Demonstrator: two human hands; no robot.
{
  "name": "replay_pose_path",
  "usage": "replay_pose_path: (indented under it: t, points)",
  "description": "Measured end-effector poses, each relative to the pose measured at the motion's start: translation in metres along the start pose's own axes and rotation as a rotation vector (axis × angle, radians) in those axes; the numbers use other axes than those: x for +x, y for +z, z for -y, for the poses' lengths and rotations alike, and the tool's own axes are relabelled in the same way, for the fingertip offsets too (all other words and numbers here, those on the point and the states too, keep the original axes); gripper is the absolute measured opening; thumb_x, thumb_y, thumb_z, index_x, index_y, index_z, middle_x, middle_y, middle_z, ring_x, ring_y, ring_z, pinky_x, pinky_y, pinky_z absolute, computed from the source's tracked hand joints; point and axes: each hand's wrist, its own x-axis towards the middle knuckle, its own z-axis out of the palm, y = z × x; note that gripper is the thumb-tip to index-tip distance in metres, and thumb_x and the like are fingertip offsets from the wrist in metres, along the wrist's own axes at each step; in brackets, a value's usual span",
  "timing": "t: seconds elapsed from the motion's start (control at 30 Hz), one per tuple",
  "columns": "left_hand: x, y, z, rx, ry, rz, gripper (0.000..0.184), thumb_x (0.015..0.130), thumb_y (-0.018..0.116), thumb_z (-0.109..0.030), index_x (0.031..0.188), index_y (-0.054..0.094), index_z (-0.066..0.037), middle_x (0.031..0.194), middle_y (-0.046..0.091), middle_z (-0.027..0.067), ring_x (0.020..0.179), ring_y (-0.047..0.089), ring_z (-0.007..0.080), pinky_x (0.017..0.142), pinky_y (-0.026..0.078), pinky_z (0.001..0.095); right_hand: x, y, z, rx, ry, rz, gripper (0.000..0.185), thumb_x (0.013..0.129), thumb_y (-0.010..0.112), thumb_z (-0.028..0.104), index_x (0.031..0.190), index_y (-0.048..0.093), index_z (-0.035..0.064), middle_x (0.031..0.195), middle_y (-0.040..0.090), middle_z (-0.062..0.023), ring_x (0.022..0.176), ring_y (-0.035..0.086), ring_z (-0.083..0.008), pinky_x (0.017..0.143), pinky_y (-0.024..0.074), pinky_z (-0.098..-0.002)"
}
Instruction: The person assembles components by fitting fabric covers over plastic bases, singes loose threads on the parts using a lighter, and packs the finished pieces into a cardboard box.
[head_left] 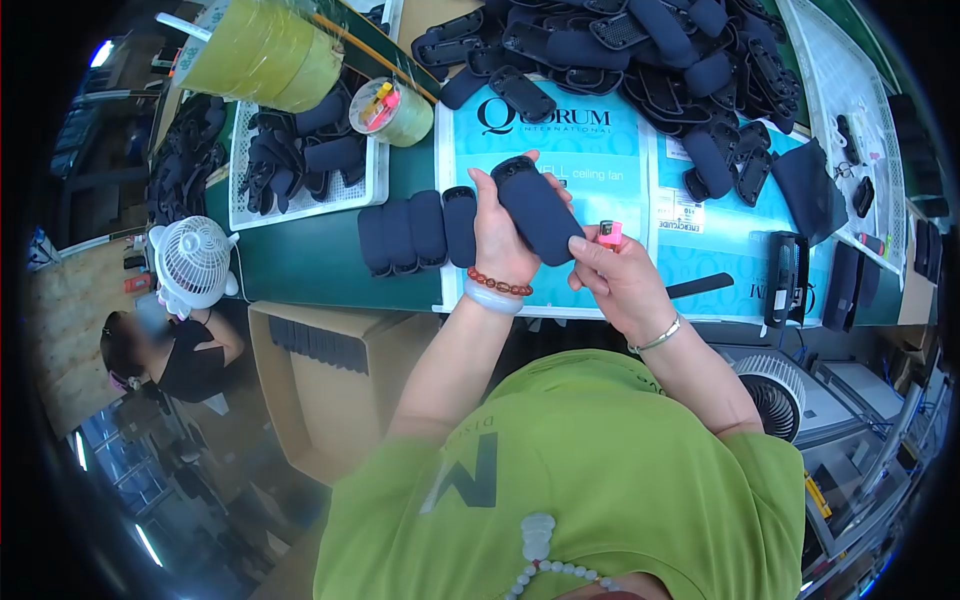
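My left hand (pixel 503 235) is closed around a dark navy, fabric-covered oblong pad (pixel 540 210), holding it tilted over the blue printed sheet. A black plastic part shows at the pad's upper end. Against its lower end rest the fingertips of my right hand (pixel 622 278), which are closed around a pink lighter (pixel 610 234) with a metal top. To the left of my left hand, similar finished-looking pads (pixel 400 233) stand in a row on the green table. Beyond both hands lies a big heap of black parts and pads (pixel 600 45).
A white tray (pixel 378 185) of pads and a tape-wrapped cup (pixel 405 125) with small tools stand at left. Nearer me are an open cardboard box (pixel 320 400) and a white fan (pixel 195 255). A black strip (pixel 700 286) lies right. A person (pixel 190 355) sits far left.
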Motion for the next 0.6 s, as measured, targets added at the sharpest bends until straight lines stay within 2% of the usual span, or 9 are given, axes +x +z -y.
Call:
replay_pose_path:
  t: [0.1, 0.33, 0.43, 0.47, 0.53, 0.6]
  points:
    - [-0.004, 0.003, -0.006, 0.054, 0.031, -0.006, 0.076, 0.094, 0.03, -0.072, 0.133, 0.044, -0.007, 0.098, 0.061, 0.0122, 0.088, 0.061, 0.0278, 0.08, 0.052, 0.0436, 0.003, 0.006, -0.001, -0.05, 0.022, -0.049, 0.019, 0.089, 0.071, 0.015, 0.098, 0.065, 0.0, 0.067, 0.053, 0.0034, 0.049, 0.037, -0.0053, 0.062, 0.0467, -0.0289]
    - [-0.011, 0.017, -0.016, 0.205, 0.075, -0.01, 0.074, 0.095, 0.028, -0.071, 0.131, 0.044, -0.008, 0.097, 0.061, 0.0133, 0.089, 0.062, 0.0288, 0.081, 0.053, 0.0435, 0.01, 0.015, 0.0, -0.319, -0.101, -0.146, 0.035, 0.088, 0.071, 0.016, 0.113, 0.056, -0.0034, 0.073, 0.062, -0.0033, 0.052, 0.045, -0.0058, 0.055, 0.0461, -0.0245]
    - [-0.013, 0.019, -0.023, 0.089, 0.006, 0.079, 0.074, 0.095, 0.028, -0.072, 0.13, 0.043, -0.01, 0.094, 0.06, 0.0133, 0.085, 0.062, 0.0291, 0.08, 0.052, 0.0451, 0.004, 0.024, 0.005, -0.316, -0.079, -0.107, 0.037, 0.088, 0.07, 0.015, 0.115, 0.053, -0.0036, 0.08, 0.068, -0.0084, 0.054, 0.048, -0.0061, 0.053, 0.0448, -0.0226]
    - [-0.017, 0.025, -0.023, 0.006, -0.023, 0.087, 0.074, 0.093, 0.029, -0.074, 0.13, 0.043, -0.012, 0.089, 0.058, 0.0123, 0.08, 0.059, 0.0292, 0.076, 0.05, 0.0459, -0.003, 0.032, 0.009, -0.302, -0.068, -0.081, 0.036, 0.088, 0.07, 0.014, 0.115, 0.052, -0.0034, 0.083, 0.069, -0.01, 0.054, 0.048, -0.0061, 0.052, 0.0442, -0.0221]
    - [-0.03, 0.044, -0.028, 0.048, 0.048, 0.122, 0.075, 0.092, 0.029, -0.076, 0.13, 0.043, -0.013, 0.085, 0.056, 0.0112, 0.075, 0.057, 0.0282, 0.072, 0.048, 0.0453, -0.018, 0.049, 0.018, -0.204, 0.001, -0.056, 0.039, 0.089, 0.069, 0.014, 0.119, 0.049, -0.0025, 0.079, 0.067, -0.0079, 0.057, 0.055, -0.0088, 0.049, 0.0405, -0.0204]
    - [-0.048, 0.078, -0.037, 0.092, 0.174, 0.172, 0.079, 0.092, 0.026, -0.077, 0.129, 0.043, -0.01, 0.08, 0.054, 0.0116, 0.07, 0.055, 0.0267, 0.069, 0.047, 0.0433, -0.032, 0.057, 0.036, -0.257, 0.043, 0.011, 0.042, 0.089, 0.07, 0.01, 0.123, 0.048, -0.0016, 0.077, 0.065, -0.0058, 0.062, 0.059, -0.0098, 0.054, 0.0446, -0.0213]
